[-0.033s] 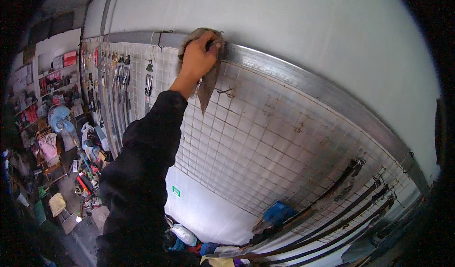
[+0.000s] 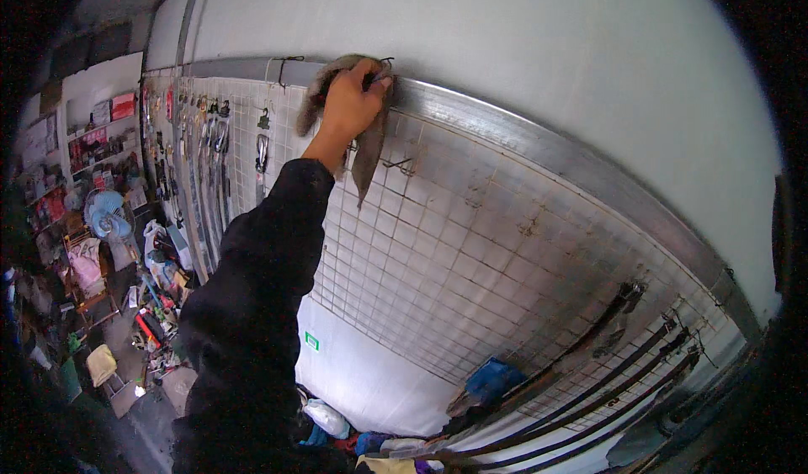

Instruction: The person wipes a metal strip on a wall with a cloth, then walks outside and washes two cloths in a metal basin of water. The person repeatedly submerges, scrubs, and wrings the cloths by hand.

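My left hand (image 2: 349, 108), in a dark sleeve, reaches up to the top of a wall-mounted wire grid. Its fingers are closed on a grey-brown rag (image 2: 366, 158), pressed against the metal rail (image 2: 488, 116) along the grid's upper edge. One pointed end of the rag hangs below the hand over the wires; another part bunches to the left. A small wire hook (image 2: 399, 166) hangs on the grid (image 2: 421, 238) just right of the rag. My right hand is out of view.
Several belts (image 2: 589, 390) hang at the lower right beside a blue item (image 2: 495, 380). More belts and buckles (image 2: 215, 137) hang on the left of the grid. A blue fan (image 2: 108, 213), shelves (image 2: 101, 129) and floor clutter are farther left. Bags (image 2: 326, 418) lie below.
My left hand has shifted slightly left along the rail with the rag. The rag now bulges farther out to the left, and its hanging end has turned a little.
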The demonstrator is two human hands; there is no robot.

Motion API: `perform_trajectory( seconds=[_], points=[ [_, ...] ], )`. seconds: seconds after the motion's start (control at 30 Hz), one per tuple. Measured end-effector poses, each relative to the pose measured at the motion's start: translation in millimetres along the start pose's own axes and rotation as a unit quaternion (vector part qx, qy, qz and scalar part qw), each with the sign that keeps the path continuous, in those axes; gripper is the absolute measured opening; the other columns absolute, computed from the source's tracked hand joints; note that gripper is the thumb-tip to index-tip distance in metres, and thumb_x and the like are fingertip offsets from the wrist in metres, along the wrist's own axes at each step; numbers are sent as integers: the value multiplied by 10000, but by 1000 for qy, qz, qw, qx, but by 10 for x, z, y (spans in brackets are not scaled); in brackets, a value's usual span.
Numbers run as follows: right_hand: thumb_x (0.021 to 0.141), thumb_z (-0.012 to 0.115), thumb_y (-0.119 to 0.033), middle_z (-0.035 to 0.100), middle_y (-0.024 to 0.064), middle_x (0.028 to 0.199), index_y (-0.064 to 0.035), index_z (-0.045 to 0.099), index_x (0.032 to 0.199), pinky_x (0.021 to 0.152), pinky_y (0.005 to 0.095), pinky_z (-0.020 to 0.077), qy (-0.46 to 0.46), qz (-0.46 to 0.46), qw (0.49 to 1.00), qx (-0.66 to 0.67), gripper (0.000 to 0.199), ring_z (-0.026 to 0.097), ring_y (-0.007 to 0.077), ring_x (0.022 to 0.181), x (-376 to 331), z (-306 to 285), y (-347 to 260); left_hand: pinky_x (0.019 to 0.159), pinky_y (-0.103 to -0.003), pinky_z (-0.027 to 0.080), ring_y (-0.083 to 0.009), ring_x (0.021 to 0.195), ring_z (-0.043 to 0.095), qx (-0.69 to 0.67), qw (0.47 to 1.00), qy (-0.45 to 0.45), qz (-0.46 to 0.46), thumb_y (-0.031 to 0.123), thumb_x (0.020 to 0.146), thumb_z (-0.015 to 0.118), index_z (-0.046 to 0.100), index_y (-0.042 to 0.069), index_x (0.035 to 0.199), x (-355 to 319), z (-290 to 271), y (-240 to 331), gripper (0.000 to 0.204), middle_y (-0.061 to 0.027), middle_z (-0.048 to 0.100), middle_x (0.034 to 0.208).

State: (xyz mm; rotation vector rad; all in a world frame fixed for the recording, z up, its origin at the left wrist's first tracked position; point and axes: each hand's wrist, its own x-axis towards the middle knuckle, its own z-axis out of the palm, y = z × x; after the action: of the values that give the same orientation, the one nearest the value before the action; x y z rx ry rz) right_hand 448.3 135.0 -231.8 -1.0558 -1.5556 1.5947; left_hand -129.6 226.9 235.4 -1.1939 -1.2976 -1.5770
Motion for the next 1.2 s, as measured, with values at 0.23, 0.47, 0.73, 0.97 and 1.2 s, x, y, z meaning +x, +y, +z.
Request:
perform_trajectory(
  seconds=[0.23,0.47,0.73,0.97,1.2],
  points=[
    [1056,555,-249,693,65,903,-14,586,1344,618,310,562,0,16,997,82,373,673,155,725,-48,9,39,891,-466,525,-414,1012,675,29,993,-109,25,206,906,677,675,72,1137,56,447,641,268,-196,723,1041],
    [1071,532,-223,691,65,907,7,570,1331,617,313,571,-8,72,992,100,350,671,147,728,-88,8,21,825,-516,555,-453,917,681,-38,971,-219,90,199,887,647,689,53,1037,-254,1172,1972,213,-225,712,935],
    [1071,528,-211,696,68,915,11,585,1305,627,314,574,26,-12,999,37,327,676,149,746,-162,-106,123,799,-551,547,-368,852,686,-80,939,-148,300,126,784,657,681,-9,1008,-994,2453,3380,263,-207,682,927],
    [1072,524,-201,700,71,923,13,598,1283,636,315,576,86,-65,994,22,310,681,151,762,-328,-172,249,837,-571,548,-386,935,703,-196,902,-260,282,59,830,593,652,-20,1091,-1128,2497,3656,279,-247,683,1030],
    [1017,624,-184,712,78,971,18,645,1177,688,297,542,90,-133,983,84,258,646,153,761,-456,-215,329,862,-502,552,-427,974,678,-97,922,-323,189,125,865,631,672,51,1152,-498,1461,2603,299,-221,708,1039]
  ],
)
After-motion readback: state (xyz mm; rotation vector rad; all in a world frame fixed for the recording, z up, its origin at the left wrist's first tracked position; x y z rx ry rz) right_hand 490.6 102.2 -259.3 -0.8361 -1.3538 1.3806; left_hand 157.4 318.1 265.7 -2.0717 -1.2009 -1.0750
